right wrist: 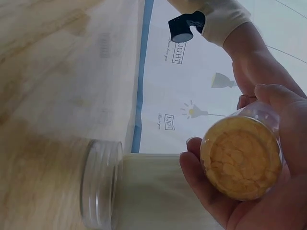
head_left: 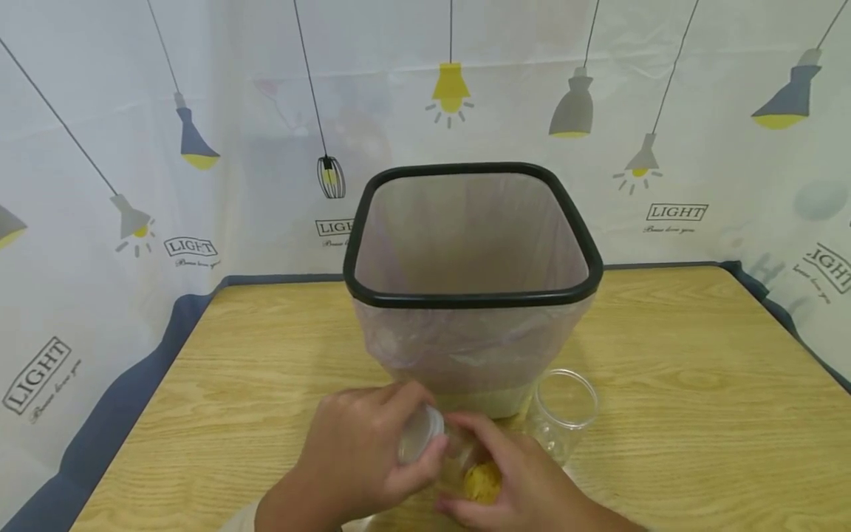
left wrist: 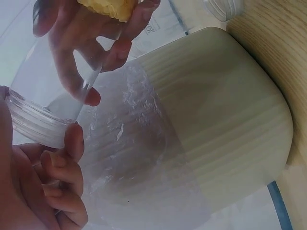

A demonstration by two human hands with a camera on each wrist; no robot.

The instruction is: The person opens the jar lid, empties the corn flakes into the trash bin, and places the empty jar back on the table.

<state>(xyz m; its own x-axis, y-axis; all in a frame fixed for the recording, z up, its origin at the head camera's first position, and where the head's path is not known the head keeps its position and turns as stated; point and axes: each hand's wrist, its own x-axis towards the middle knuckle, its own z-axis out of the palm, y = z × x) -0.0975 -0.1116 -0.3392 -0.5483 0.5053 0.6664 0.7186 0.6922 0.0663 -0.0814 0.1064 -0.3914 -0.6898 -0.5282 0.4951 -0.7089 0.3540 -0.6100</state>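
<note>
My right hand (head_left: 525,476) holds a clear plastic jar (left wrist: 43,72) tilted over on its side, fingers and thumb around its body. Yellow crumbly-looking stuff (head_left: 482,482) lies at the jar's bottom end, which faces the camera in the right wrist view. On the jar's other end is a translucent ribbed lid (left wrist: 38,125), gripped by the fingers and thumb of my left hand (head_left: 362,447). Whether the lid is tight or loose I cannot tell. Just right of my right hand, a second clear jar (head_left: 565,403) stands upright with its mouth uncovered.
Behind both hands stands a large pale bin (left wrist: 230,120) with a black rim (head_left: 472,300) and a thin plastic liner (head_left: 459,340) folded over its edge. The wood-grain table (head_left: 698,384) reaches a white curtain (head_left: 266,111) printed with lamps at the back and sides.
</note>
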